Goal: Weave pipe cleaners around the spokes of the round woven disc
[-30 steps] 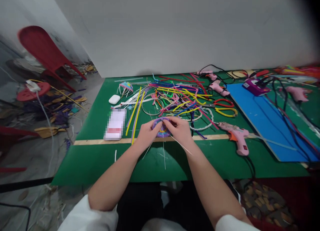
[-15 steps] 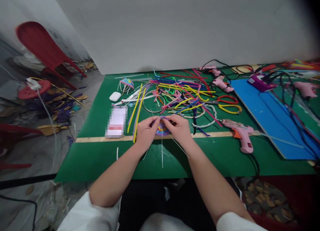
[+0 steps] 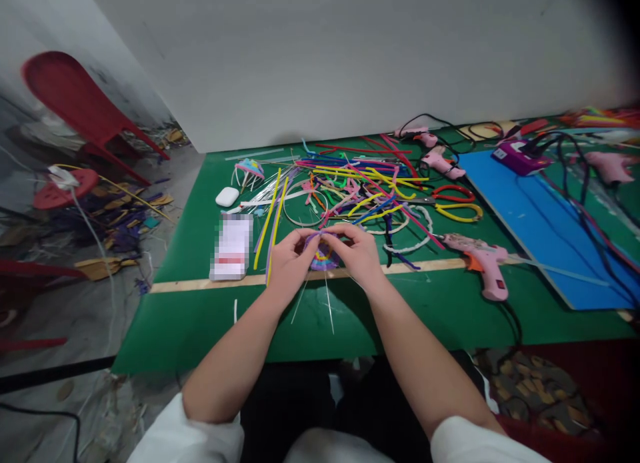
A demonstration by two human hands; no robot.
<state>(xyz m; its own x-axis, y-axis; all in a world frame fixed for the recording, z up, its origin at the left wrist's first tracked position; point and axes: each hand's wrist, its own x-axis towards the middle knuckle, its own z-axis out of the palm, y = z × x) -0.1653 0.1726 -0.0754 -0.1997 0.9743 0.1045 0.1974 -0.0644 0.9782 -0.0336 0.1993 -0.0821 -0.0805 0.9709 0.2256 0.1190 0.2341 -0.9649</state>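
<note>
Between my hands is a small round woven pipe-cleaner piece (image 3: 324,264), with purple, blue and yellow rings. Thin bare wires stick out of it toward me. My left hand (image 3: 291,261) pinches its upper left rim between thumb and fingers. From the other side, my right hand (image 3: 356,255) pinches the upper right rim, the two thumbs almost meeting. My fingers hide much of the upper edge. Just beyond lies a heap of coloured pipe cleaners (image 3: 370,183). Yellow pipe cleaners (image 3: 269,219) lie left of my left hand.
On the green table (image 3: 200,336), a phone (image 3: 234,246) and white case (image 3: 227,196) lie left. Scissors (image 3: 457,213) and a pink glue gun (image 3: 487,263) are at right, near a blue board (image 3: 530,243). A purple power strip (image 3: 520,157) trails black cables.
Both hands still grip the woven piece. It has turned or tilted slightly, and its protruding wires point in somewhat different directions. The whole view has shifted a little.
</note>
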